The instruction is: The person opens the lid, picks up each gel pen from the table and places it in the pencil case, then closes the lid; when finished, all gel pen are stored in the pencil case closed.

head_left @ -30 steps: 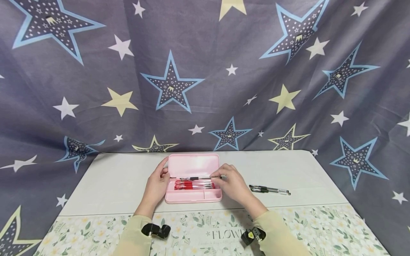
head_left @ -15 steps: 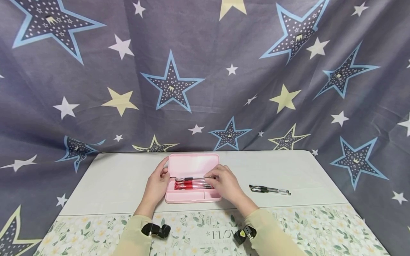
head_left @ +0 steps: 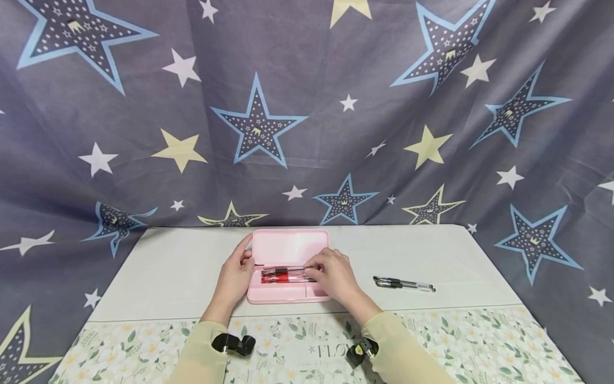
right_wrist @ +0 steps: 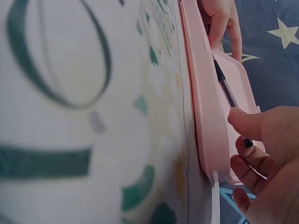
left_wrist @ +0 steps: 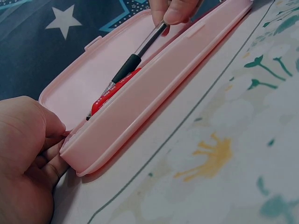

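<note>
A pink pencil case (head_left: 290,247) lies on the table with its lid raised. My left hand (head_left: 235,280) grips its left end, thumb near the hinge corner. My right hand (head_left: 334,274) pinches a black gel pen (left_wrist: 126,68) by its clear barrel over the case's long compartment. The pen slants in the left wrist view, tip down beside a red gel pen (left_wrist: 105,97). The black pen partly covers the red pens in the head view, so how many lie there cannot be told. My right fingers hide its rear end there; its black end plug (right_wrist: 248,143) shows in the right wrist view.
Black gel pens (head_left: 404,284) lie side by side on the white table right of the case. Floral cloth (head_left: 307,341) covers the table's front. A star-patterned curtain (head_left: 307,106) hangs behind. Small front compartments (head_left: 277,293) run along the case's near side.
My right hand has moved left, bringing the black pen leftward and slightly nearer, over the red pens. My left hand stays on the case; the pens on the table have not moved.
</note>
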The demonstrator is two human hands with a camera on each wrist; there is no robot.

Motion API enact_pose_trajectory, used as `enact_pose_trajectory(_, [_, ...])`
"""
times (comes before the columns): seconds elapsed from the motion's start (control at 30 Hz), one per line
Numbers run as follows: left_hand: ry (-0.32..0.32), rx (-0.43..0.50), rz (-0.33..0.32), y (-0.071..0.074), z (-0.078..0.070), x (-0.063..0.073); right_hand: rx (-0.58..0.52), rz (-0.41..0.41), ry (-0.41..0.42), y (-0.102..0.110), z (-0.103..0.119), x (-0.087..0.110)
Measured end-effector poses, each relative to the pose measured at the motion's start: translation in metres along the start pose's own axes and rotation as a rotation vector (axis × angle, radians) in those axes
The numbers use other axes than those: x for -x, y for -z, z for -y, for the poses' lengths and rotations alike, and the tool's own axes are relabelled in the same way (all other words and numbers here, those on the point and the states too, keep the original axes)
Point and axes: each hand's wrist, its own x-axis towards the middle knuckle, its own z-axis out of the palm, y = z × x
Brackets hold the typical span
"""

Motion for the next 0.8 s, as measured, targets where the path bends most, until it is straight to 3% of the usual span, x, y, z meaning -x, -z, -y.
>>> enact_pose_trajectory(0.47, [0.002, 0.007, -0.001, 0.0005, -0.0016, 0.0006, 0.119, -0.035, 0.020, -0.0060, -0.0005, -0.0006])
enact_pose_trajectory(0.8, [0.010, 0.008, 0.004, 0.0007, -0.0018, 0.0013, 0.121, -0.045, 0.017, -0.0034, 0.0009, 0.0016])
